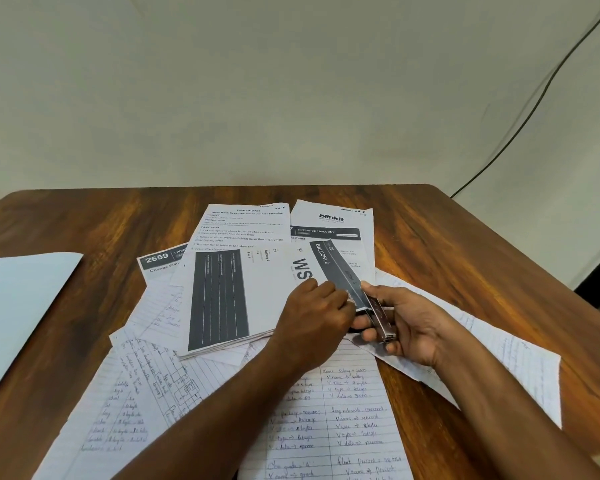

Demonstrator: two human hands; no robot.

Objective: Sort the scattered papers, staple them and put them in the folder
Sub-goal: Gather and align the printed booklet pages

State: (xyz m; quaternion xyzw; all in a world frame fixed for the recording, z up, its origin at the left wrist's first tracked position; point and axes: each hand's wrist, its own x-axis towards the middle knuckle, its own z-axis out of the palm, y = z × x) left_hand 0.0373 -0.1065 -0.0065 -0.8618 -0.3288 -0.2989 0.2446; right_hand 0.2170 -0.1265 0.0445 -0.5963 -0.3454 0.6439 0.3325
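light: soft, even, dim | shadows: faint | glare: none strong | edges: wide-angle bowing | fine print: blurred

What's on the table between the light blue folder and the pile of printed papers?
Bare wooden table mostly, in the head view, between the folder and the printed stack; one sheet marked 2659 pokes out beside the stack.
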